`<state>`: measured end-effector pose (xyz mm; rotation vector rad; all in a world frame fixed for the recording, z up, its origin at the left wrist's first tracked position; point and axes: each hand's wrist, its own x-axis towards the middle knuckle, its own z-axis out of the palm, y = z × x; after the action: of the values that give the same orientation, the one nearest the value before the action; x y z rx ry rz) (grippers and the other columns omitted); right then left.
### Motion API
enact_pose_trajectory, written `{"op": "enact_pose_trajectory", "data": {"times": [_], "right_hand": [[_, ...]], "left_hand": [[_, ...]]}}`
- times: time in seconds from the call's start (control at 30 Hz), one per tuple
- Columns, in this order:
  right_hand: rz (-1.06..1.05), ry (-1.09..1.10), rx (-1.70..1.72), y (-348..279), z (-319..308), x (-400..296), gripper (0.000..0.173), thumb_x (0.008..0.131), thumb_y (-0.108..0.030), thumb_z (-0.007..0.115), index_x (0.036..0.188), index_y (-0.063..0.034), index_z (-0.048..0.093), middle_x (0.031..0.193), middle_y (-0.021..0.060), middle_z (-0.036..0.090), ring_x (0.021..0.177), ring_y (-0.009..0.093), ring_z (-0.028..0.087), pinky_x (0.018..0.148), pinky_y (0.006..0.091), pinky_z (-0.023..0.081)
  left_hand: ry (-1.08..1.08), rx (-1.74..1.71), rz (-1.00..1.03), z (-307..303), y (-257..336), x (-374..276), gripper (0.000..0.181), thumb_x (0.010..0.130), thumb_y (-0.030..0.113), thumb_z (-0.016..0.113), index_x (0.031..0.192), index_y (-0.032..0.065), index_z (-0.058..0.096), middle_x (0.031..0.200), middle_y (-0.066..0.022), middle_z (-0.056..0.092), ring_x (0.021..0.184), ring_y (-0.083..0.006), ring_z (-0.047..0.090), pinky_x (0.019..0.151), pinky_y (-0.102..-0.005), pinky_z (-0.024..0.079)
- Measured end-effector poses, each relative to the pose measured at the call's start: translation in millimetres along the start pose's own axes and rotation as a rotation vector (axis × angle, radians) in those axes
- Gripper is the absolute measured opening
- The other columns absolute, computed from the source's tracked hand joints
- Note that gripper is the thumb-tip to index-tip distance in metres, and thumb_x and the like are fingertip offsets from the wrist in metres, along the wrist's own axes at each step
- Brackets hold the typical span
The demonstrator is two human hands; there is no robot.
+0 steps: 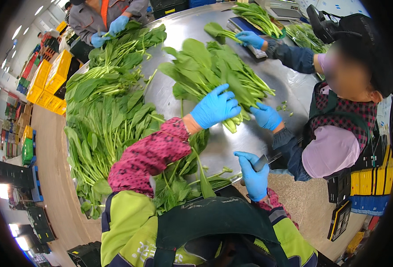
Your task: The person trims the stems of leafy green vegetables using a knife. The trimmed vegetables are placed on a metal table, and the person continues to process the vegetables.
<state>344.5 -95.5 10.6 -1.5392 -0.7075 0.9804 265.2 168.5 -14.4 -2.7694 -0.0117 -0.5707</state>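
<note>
My left hand (pixel 214 107), in a blue glove, lies over the stalk ends of a pile of leafy greens (pixel 228 71). Its fingers are somewhat spread and the palm is hidden, so a grip is not clear. Pale cut stalks (pixel 230 126) stick out below it. Near the table's front edge, my blue-gloved right hand (pixel 255 178) is shut on a knife (pixel 260 163). The knife's blade points right, towards a co-worker's sleeve. That co-worker's gloved hand (pixel 266 116) touches the same pile's stalks; their other hand (pixel 251 40) holds a small bunch (pixel 218 30).
Loose greens (pixel 106 133) heap along the left of the metal table (pixel 218 152). Another person's gloved hands (pixel 111 31) handle greens at the far end. A scale (pixel 246 28) bearing greens stands at the back right. Yellow crates (pixel 370 180) stand on the floor, right.
</note>
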Motion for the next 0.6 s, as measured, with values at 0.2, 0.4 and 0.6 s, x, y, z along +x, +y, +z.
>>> {"op": "enact_pose_trajectory", "data": {"times": [0.2,0.4,0.6], "right_hand": [[0.106,0.168,0.062,14.9,-32.3,5.4,0.019,0.097,-0.009,0.063,0.110,0.0007,0.073,0.092,-0.0010,0.068,0.077,0.004,0.052,0.069,0.0216,0.043],[0.157,0.089,0.014,12.5,-30.0,24.5,0.019,0.097,-0.009,0.064,0.110,0.0008,0.073,0.089,-0.0022,0.066,0.073,0.003,0.048,0.066,0.0214,0.040],[0.047,-0.064,0.009,4.7,-3.6,43.9,0.018,0.096,-0.008,0.063,0.109,0.0003,0.074,0.078,-0.0069,0.057,0.069,0.002,0.043,0.061,0.0210,0.036]], "left_hand": [[-0.349,-0.311,-0.106,81.6,6.4,4.3,0.118,0.051,0.054,0.087,0.152,0.0239,0.035,0.159,-0.0092,0.030,0.148,-0.0417,0.020,0.118,-0.0660,0.016],[-0.329,-0.384,-0.196,61.3,24.1,-3.8,0.133,0.045,0.056,0.090,0.158,0.0307,0.025,0.163,-0.0107,0.023,0.150,-0.0428,0.016,0.117,-0.0695,0.012],[-0.458,-0.280,-0.817,16.6,91.5,-67.6,0.120,0.053,0.056,0.087,0.155,0.0253,0.032,0.159,-0.0155,0.030,0.146,-0.0478,0.019,0.114,-0.0714,0.011]]}}
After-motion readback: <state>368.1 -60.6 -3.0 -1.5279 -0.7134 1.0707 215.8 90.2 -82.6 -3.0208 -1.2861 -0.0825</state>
